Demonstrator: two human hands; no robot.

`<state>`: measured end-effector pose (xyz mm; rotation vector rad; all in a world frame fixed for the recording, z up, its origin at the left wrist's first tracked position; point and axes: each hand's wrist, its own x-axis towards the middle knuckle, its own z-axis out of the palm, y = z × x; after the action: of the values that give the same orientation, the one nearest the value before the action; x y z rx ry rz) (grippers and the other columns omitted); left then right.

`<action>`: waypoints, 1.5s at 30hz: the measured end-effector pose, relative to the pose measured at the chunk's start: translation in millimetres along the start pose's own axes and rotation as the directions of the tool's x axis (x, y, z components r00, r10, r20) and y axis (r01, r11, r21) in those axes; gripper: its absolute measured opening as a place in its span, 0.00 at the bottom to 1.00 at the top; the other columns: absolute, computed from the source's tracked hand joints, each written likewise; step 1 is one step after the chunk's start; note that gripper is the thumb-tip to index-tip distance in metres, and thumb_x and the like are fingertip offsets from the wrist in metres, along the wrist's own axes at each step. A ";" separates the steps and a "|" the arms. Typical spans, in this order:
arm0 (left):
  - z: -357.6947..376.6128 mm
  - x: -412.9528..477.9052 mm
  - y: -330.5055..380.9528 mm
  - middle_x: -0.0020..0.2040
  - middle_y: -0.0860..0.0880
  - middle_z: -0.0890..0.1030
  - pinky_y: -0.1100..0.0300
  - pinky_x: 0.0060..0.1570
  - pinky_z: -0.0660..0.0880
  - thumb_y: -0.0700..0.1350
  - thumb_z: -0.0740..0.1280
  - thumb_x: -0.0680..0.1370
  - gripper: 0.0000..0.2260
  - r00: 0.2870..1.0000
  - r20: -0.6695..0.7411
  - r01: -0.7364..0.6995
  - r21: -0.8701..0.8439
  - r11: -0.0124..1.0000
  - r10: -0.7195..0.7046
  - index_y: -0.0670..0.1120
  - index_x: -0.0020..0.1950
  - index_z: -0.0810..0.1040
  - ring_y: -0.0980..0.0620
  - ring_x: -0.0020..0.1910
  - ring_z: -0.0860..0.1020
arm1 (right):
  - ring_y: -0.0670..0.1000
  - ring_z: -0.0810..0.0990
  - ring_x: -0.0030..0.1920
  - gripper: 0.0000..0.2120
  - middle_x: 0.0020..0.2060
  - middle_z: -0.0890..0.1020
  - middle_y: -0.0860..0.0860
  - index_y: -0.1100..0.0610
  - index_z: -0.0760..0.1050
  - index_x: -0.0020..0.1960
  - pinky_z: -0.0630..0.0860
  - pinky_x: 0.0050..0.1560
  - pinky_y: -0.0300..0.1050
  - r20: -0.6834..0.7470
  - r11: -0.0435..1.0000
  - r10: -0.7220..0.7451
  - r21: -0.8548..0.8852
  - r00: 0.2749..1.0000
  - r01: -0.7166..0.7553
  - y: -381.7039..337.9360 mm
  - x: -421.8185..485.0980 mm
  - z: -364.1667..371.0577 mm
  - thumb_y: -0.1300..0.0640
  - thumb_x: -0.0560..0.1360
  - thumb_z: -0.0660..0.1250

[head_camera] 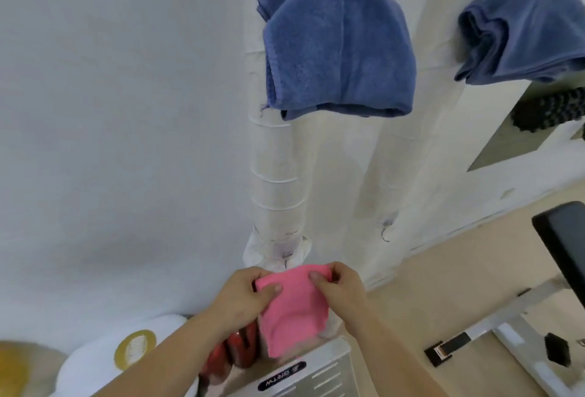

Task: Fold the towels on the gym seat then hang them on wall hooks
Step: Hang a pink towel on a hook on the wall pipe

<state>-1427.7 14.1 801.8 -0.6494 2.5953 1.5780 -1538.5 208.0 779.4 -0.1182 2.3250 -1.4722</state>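
While aloft, towel in curled hands

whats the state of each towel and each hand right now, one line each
pink towel: held up by both hands, not hung yet
middle blue towel: folded, hanging on the wall
right blue towel: folded, hanging on the wall
left hand: pinching the pink towel's top edge
right hand: pinching the pink towel's top edge

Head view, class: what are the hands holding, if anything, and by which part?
A pink towel, pinched along its top edge: left hand at the left corner, right hand at the right corner.
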 end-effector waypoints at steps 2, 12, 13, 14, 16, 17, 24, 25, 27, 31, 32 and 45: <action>8.5 17.9 -4.7 0.40 0.51 0.85 0.66 0.40 0.77 0.44 0.72 0.79 0.03 0.999 -0.033 0.039 0.005 0.999 -0.038 0.52 0.47 0.82 0.57 0.36 0.82 | 0.46 0.77 0.37 0.07 0.35 0.80 0.47 0.52 0.77 0.41 0.71 0.37 0.39 -0.023 1.000 -0.010 -0.025 1.000 0.010 -0.2 16.6 4.2 0.56 0.76 0.73; 27.8 66.4 -31.9 0.38 0.57 0.79 0.62 0.43 0.71 0.46 0.71 0.77 0.06 0.950 -0.232 0.225 0.052 0.973 -0.207 0.55 0.43 0.77 0.53 0.41 0.79 | 0.51 0.78 0.32 0.09 0.31 0.82 0.54 0.57 0.80 0.40 0.77 0.33 0.48 -0.011 0.975 0.055 -0.214 0.998 -0.056 6.2 72.8 29.7 0.53 0.75 0.71; 30.4 67.5 -35.0 0.38 0.57 0.80 0.62 0.42 0.71 0.47 0.71 0.78 0.05 0.946 -0.233 0.244 0.054 0.968 -0.225 0.54 0.43 0.77 0.52 0.41 0.79 | 0.52 0.79 0.31 0.10 0.31 0.83 0.56 0.58 0.81 0.39 0.79 0.34 0.52 -0.018 0.971 0.067 -0.230 0.998 -0.069 10.3 75.0 31.9 0.52 0.75 0.71; 32.9 68.2 -37.2 0.38 0.56 0.80 0.61 0.43 0.72 0.48 0.71 0.78 0.05 0.941 -0.238 0.261 0.052 0.964 -0.242 0.54 0.43 0.77 0.52 0.41 0.79 | 0.53 0.79 0.31 0.12 0.31 0.83 0.57 0.57 0.80 0.38 0.80 0.35 0.53 -0.026 0.967 0.066 -0.243 0.998 -0.070 15.9 77.8 34.2 0.50 0.75 0.71; 38.4 70.4 -40.8 0.40 0.54 0.81 0.59 0.44 0.74 0.50 0.71 0.78 0.05 0.930 -0.255 0.287 0.050 0.957 -0.266 0.54 0.43 0.77 0.50 0.43 0.80 | 0.51 0.80 0.33 0.11 0.34 0.83 0.54 0.53 0.80 0.40 0.78 0.35 0.47 -0.032 0.951 0.038 -0.307 0.999 -0.046 23.0 80.8 37.0 0.47 0.76 0.70; 41.1 71.3 -41.2 0.41 0.53 0.82 0.58 0.44 0.76 0.50 0.71 0.77 0.04 0.923 -0.273 0.293 0.050 0.955 -0.270 0.53 0.44 0.78 0.50 0.43 0.80 | 0.50 0.81 0.35 0.10 0.38 0.83 0.53 0.51 0.81 0.43 0.77 0.37 0.45 -0.043 0.938 0.016 -0.345 0.999 -0.030 22.6 80.3 38.1 0.44 0.75 0.70; 54.0 70.2 -31.8 0.40 0.50 0.79 0.61 0.33 0.67 0.41 0.70 0.73 0.10 0.843 -0.424 0.317 -0.107 0.942 -0.331 0.50 0.43 0.70 0.52 0.39 0.76 | 0.52 0.80 0.41 0.08 0.41 0.80 0.48 0.48 0.77 0.50 0.76 0.43 0.46 0.110 0.874 -0.177 -0.439 0.978 0.207 5.3 69.5 45.4 0.59 0.74 0.67; 55.1 69.3 -31.9 0.41 0.50 0.78 0.62 0.33 0.67 0.39 0.69 0.72 0.10 0.844 -0.440 0.285 -0.113 0.952 -0.305 0.50 0.42 0.70 0.51 0.39 0.76 | 0.52 0.81 0.43 0.10 0.43 0.80 0.47 0.47 0.80 0.52 0.78 0.46 0.47 0.161 0.850 -0.187 -0.468 0.969 0.242 5.0 65.4 44.9 0.58 0.73 0.67; 57.2 67.7 -29.8 0.42 0.51 0.77 0.62 0.36 0.69 0.36 0.66 0.73 0.08 0.881 -0.425 0.204 -0.054 0.977 -0.208 0.48 0.40 0.72 0.51 0.40 0.76 | 0.50 0.81 0.44 0.15 0.47 0.77 0.46 0.46 0.82 0.58 0.79 0.52 0.48 0.236 0.832 -0.203 -0.469 0.950 0.295 10.6 62.6 41.3 0.54 0.72 0.68; 64.3 58.2 -39.3 0.46 0.53 0.75 0.53 0.45 0.77 0.44 0.64 0.80 0.06 0.936 -0.343 -0.013 0.200 0.980 0.082 0.46 0.50 0.80 0.54 0.41 0.75 | 0.47 0.79 0.46 0.19 0.51 0.73 0.44 0.45 0.79 0.66 0.79 0.57 0.46 0.382 0.777 -0.175 -0.511 0.907 0.366 11.1 66.0 32.7 0.47 0.74 0.70; 66.8 55.6 -45.6 0.48 0.52 0.75 0.54 0.45 0.78 0.47 0.63 0.81 0.09 0.944 -0.293 -0.063 0.285 0.956 0.149 0.48 0.56 0.81 0.54 0.42 0.76 | 0.49 0.79 0.48 0.20 0.52 0.73 0.45 0.45 0.79 0.67 0.78 0.58 0.46 0.393 0.761 -0.169 -0.531 0.904 0.374 11.5 68.6 33.0 0.47 0.75 0.70; 76.6 51.4 -40.5 0.51 0.52 0.71 0.51 0.51 0.78 0.56 0.57 0.83 0.12 0.991 -0.131 0.053 0.356 0.933 -0.006 0.54 0.60 0.76 0.51 0.49 0.75 | 0.48 0.80 0.39 0.08 0.41 0.79 0.47 0.47 0.85 0.54 0.78 0.44 0.41 0.383 0.807 -0.120 -0.499 0.916 0.315 21.3 76.6 40.1 0.48 0.78 0.69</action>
<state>-1473.6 46.6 718.2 -0.7707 2.8419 1.0377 -1591.8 162.5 724.4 -0.7625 2.4232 -0.7295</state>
